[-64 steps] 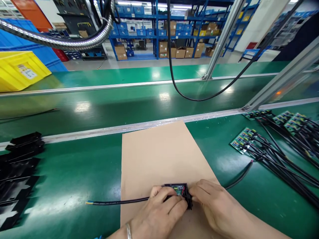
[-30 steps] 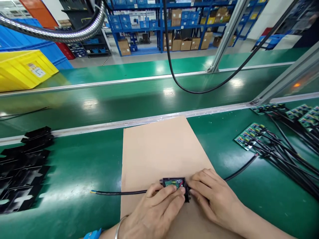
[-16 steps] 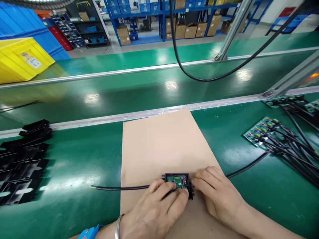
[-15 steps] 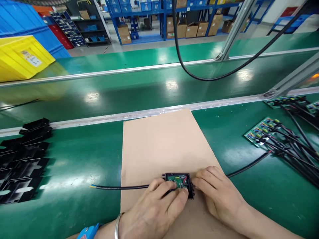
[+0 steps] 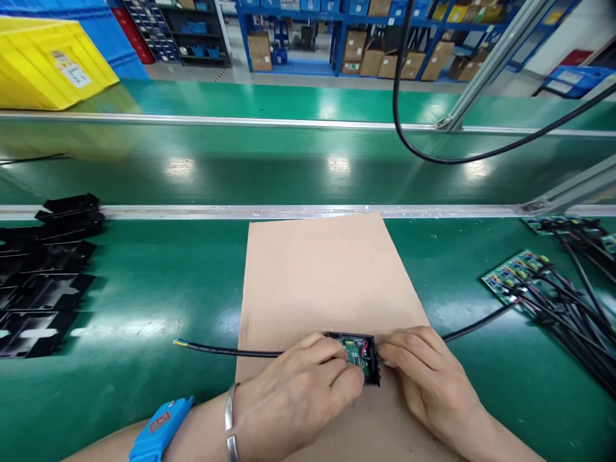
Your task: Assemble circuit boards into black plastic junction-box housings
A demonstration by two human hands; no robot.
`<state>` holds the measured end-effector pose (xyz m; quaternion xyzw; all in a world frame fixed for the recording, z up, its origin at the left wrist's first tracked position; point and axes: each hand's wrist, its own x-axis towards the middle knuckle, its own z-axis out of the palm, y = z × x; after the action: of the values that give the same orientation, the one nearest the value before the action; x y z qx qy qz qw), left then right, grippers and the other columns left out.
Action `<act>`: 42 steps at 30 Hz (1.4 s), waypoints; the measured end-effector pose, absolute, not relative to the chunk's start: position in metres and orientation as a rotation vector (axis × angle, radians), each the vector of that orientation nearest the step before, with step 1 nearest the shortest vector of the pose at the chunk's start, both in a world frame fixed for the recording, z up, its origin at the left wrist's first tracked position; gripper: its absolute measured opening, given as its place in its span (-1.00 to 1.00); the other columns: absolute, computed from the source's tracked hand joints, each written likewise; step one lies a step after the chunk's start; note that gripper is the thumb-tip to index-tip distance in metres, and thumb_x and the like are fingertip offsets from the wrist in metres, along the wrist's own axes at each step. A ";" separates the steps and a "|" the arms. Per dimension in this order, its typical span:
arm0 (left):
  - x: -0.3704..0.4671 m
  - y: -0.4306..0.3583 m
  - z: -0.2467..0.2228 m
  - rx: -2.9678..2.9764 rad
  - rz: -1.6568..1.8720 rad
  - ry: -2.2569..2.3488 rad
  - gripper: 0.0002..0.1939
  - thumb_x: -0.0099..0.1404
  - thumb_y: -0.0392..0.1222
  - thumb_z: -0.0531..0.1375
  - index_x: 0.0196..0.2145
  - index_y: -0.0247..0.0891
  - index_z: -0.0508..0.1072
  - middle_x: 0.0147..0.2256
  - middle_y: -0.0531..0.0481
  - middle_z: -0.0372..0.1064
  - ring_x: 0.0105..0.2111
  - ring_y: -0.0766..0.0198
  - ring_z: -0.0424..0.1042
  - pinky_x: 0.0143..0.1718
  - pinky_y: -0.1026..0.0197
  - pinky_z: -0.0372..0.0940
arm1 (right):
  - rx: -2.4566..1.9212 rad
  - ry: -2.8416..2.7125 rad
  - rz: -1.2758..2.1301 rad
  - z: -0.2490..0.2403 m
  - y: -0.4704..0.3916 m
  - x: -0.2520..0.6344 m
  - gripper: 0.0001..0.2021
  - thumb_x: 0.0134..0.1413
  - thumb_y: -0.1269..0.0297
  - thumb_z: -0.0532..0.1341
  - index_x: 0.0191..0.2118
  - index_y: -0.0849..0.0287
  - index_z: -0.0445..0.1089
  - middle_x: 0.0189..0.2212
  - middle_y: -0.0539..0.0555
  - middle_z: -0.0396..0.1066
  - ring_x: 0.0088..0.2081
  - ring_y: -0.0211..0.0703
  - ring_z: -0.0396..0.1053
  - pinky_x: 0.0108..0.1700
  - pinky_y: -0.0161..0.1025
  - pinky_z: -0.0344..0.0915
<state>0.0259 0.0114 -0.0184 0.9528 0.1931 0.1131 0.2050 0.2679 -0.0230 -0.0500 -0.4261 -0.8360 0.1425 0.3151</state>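
Observation:
A small black plastic housing (image 5: 375, 378) lies on a cardboard sheet (image 5: 312, 276), with a green circuit board (image 5: 355, 350) inside it. My left hand (image 5: 308, 391) is closed over the housing's left part, its fingertips curled at the board and hiding that end. From under this hand a black cable (image 5: 231, 351) runs left, ending in bare blue and yellow wires. At the housing's right end, my right hand (image 5: 428, 372) pinches at the spot where another black cable (image 5: 476, 324) meets it. The exact grip there is hidden by the fingers.
Black plastic housings (image 5: 43, 289) stand in rows on the left of the green table (image 5: 144, 372). Circuit boards (image 5: 517, 276) with black cables are heaped on the right. A metal rail (image 5: 216, 212) crosses behind the cardboard; a thick cable (image 5: 447, 160) hangs beyond. A yellow bin (image 5: 52, 64) is far left.
The view has tilted and shifted slightly. My left hand's fingers have curled in more and cover more of the housing's left end. My right hand stays at the right end.

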 end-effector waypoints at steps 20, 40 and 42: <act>0.022 0.008 -0.018 2.626 0.351 0.525 -0.68 0.44 -0.36 -0.11 0.07 -0.41 0.26 -0.11 -0.08 0.32 -0.07 0.17 0.18 -0.02 0.09 0.16 | -1.763 -2.120 0.847 -0.015 -0.009 0.235 -0.87 -0.09 0.46 0.13 -0.37 0.20 0.15 -0.35 0.04 0.22 -0.24 -0.09 0.10 -0.21 -0.13 0.00; 0.037 -0.005 -0.025 3.028 0.382 0.707 -0.57 0.39 -0.50 -0.15 0.12 -0.59 0.30 0.08 -0.19 0.28 0.04 0.15 0.21 0.06 0.13 0.06 | -1.179 -2.143 0.579 -0.048 -0.015 0.269 -0.81 0.17 0.51 0.04 -0.18 0.23 0.36 -0.30 0.10 0.28 -0.23 -0.12 0.11 -0.21 -0.10 0.02; 0.039 -0.005 -0.024 3.022 0.362 0.797 -0.54 0.34 -0.54 -0.14 0.13 -0.57 0.29 0.08 -0.18 0.28 0.07 0.15 0.19 0.11 0.12 0.01 | -1.176 -2.145 0.596 -0.047 -0.015 0.269 -0.81 0.15 0.52 0.04 -0.22 0.22 0.36 -0.31 0.09 0.28 -0.24 -0.12 0.10 -0.21 -0.10 0.02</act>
<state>0.0390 -0.0055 -0.0237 0.9605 0.2534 0.1150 -0.0021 0.2686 -0.0147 -0.0473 -0.4447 -0.8107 0.2252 0.3070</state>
